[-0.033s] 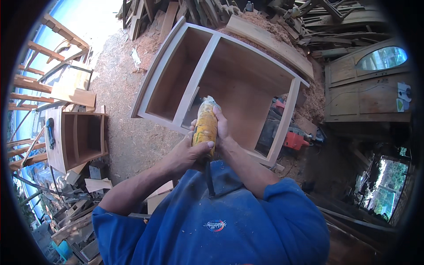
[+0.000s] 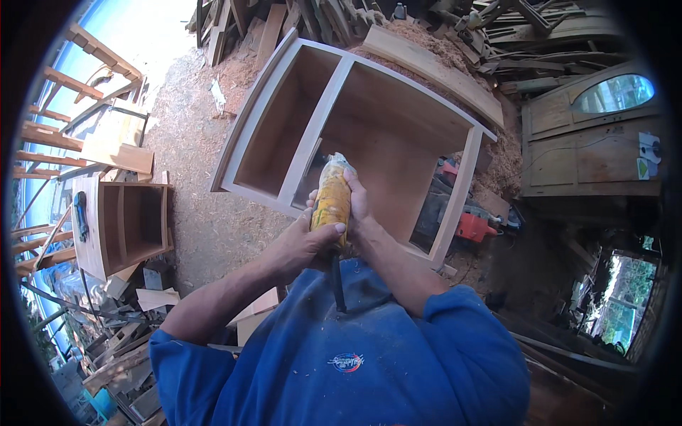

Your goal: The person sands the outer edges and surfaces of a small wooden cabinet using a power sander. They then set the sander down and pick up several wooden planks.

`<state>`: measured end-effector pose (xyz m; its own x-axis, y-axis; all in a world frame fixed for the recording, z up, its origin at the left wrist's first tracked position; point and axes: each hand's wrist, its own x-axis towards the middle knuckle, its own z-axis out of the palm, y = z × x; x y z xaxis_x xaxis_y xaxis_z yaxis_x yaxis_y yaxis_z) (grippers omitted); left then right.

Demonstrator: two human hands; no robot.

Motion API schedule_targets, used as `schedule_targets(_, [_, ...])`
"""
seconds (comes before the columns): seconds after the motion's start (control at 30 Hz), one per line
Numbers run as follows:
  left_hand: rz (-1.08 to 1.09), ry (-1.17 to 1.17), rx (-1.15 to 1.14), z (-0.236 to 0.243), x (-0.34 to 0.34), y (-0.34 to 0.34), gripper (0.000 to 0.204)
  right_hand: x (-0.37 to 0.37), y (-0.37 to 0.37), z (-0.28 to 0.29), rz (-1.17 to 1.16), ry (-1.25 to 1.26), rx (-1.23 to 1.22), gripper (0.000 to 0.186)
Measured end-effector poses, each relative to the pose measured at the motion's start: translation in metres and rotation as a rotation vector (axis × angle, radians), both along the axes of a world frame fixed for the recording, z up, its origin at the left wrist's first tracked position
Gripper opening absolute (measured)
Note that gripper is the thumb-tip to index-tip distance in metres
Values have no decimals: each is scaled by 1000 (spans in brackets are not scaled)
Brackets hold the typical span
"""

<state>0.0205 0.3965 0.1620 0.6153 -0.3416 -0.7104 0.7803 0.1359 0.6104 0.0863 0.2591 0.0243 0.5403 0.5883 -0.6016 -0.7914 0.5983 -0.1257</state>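
A worn, scuffed yellow corded power tool (image 2: 331, 202), slim like an angle grinder, is held between both my hands, its pale grey head pointing away from me. My left hand (image 2: 312, 240) wraps the rear of its body, thumb across the top. Further forward, my right hand (image 2: 359, 202) grips the right side. The black cord (image 2: 337, 287) runs back over my blue shirt. Beyond the tool lies a wooden cabinet frame (image 2: 334, 85) with a narrow and a wide opening; the tool's head overlaps it near the divider. Whether the tool touches the wood is hidden.
A smaller wooden cabinet (image 2: 92, 227) stands at left with a dark tool on it. A red power tool (image 2: 474, 227) lies by the frame's right rail. Sawdust covers the floor (image 2: 206, 234). Stacked boards (image 2: 554, 39) line the back; a panelled door (image 2: 590, 160) is at right.
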Motion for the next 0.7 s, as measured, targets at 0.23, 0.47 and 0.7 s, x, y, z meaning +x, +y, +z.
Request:
schedule_targets(0.23, [-44, -25, 20, -36, 76, -2, 53, 81, -11, -24, 8, -144, -100, 64])
schedule_targets(0.47, [-33, -155, -23, -60, 145, -15, 50, 162, -29, -45, -18, -274, -82, 64])
schedule_targets(0.7, [-30, -170, -7, -50, 187, -27, 52, 218, -45, -52, 17, -339, -86, 64])
